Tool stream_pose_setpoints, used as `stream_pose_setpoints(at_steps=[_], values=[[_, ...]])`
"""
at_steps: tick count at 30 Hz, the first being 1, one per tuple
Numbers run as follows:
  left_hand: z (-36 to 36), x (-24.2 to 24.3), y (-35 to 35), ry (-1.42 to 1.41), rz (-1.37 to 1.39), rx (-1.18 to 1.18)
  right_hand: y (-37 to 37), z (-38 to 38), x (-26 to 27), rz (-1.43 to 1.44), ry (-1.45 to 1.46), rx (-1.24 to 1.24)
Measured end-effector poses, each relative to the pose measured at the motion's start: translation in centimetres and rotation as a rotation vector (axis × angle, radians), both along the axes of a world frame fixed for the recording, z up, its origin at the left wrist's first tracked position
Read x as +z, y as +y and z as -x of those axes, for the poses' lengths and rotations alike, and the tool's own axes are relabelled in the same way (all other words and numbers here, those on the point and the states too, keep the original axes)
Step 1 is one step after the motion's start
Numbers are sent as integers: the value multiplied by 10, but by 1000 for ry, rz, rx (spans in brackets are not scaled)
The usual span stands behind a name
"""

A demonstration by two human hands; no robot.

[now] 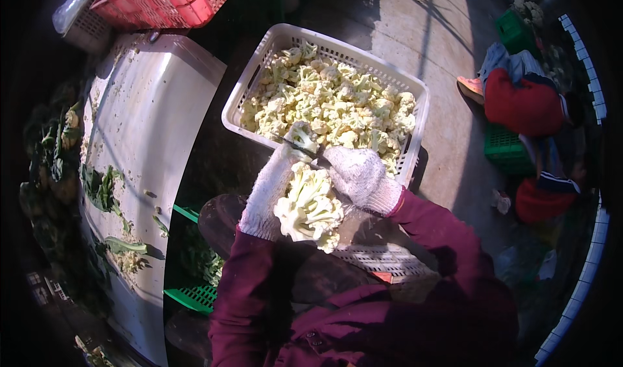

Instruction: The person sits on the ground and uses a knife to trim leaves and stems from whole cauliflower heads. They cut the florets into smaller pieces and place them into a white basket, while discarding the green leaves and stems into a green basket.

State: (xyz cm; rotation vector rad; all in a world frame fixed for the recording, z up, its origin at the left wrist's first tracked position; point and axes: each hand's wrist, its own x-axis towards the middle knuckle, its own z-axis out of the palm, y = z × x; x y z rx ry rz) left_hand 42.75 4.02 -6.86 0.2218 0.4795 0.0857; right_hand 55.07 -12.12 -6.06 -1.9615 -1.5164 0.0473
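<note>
My left hand, in a white knit glove, is shut on a cauliflower head whose cut branches face up. My right hand, gloved the same way, grips a knife; its handle is hidden in the fist. The dark blade lies across a cauliflower floret beyond the larger head. Whether that floret is still joined to the head I cannot tell. Just past both hands stands a white plastic crate, filled with cut cauliflower florets.
A white table with leaf scraps runs along the left. Red crate sits at its far end. Green crate with leaves is beside my leg. On the right, people in red are near a green crate.
</note>
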Motion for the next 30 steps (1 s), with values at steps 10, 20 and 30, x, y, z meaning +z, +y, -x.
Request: stream_pose_setpoints(at_steps=[10,20,30], values=[[-5,-23,50,233,-581,-246,3,-35,-20,72,990,-535],[80,16,38,160,-192,248,15,69,41,108,1144,-240],[204,45,32,-44,141,509,87,140,66,140,1373,113]])
